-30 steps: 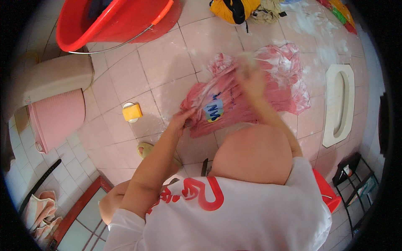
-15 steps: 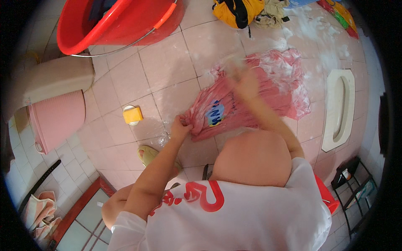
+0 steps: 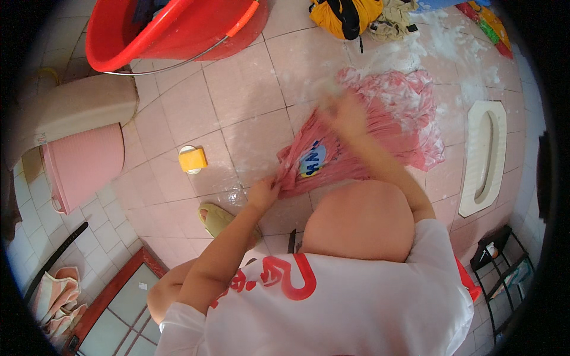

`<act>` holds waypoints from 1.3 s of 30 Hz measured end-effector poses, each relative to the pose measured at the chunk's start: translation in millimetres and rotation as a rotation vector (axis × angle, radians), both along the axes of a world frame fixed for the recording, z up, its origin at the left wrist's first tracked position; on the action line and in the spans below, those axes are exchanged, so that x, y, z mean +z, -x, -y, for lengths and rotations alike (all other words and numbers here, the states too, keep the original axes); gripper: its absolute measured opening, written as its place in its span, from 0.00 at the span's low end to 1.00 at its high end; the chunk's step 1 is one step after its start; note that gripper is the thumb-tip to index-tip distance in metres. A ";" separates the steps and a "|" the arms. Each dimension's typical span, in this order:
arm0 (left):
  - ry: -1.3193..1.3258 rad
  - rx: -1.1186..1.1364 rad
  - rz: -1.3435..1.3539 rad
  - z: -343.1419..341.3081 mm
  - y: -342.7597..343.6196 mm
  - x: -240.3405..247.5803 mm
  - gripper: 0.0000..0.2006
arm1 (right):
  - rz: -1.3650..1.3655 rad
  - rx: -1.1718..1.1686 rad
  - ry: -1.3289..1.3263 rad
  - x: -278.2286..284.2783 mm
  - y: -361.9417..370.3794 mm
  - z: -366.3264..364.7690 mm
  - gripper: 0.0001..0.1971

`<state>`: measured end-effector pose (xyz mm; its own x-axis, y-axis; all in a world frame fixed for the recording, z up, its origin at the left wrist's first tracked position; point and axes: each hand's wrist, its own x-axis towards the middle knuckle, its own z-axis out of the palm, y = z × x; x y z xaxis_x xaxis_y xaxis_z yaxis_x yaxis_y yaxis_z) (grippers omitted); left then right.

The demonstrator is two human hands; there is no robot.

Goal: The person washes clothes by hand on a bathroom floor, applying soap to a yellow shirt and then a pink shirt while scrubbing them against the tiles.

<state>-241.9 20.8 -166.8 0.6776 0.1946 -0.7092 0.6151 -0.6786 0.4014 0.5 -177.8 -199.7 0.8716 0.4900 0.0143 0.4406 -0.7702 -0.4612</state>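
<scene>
Since the earlier frame the left hand [image 3: 263, 194] has shifted a little right and down in the picture, and the near end of the pink cloth [image 3: 389, 127] has come with it; the pink fold that showed left of the right hand [image 3: 349, 115] is no longer seen there.

At the far left stands a pink ribbed bin [image 3: 86, 166], with a red bucket [image 3: 202, 29] above it in the upper left, dark cloth [image 3: 148, 9] inside. Left of centre, a yellow block [image 3: 193, 159] sits on a white dish [image 3: 187, 148] on the tiled floor [image 3: 237, 113]; a green slipper [image 3: 215, 219] lies below it.

Next comes the left hand, fingers drawn together on the cloth's lower-left end. The cloth spreads up and to the right from this hand — its long axis slants from there toward the upper right of the frame, with a blue printed patch [image 3: 312, 159] close to the held end.

The right hand is over the cloth's upper-left edge, nearer its middle and its foamy far part than the left hand is. Something pale [image 3: 332, 92] shows at its fingertips — too blurred to tell what it is, or how tightly the fingers are closed. Most of the cloth lies right of and below this hand.

Farther right, white foam [image 3: 436, 38] streaks the upper right, and a white floor pan [image 3: 473, 139] lies apart from the cloth.
</scene>
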 end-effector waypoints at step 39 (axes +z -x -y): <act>0.177 0.335 0.000 -39.5 16.7 5.6 0.14 | 0.156 -0.354 0.150 -12.6 -77.6 108.8 0.23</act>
<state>-258.5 60.3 -161.1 0.5972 0.2799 -0.7517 0.7911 -0.3601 0.4944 78.1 -286.6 -212.2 0.9798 0.1667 0.1107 0.1917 -0.9405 -0.2806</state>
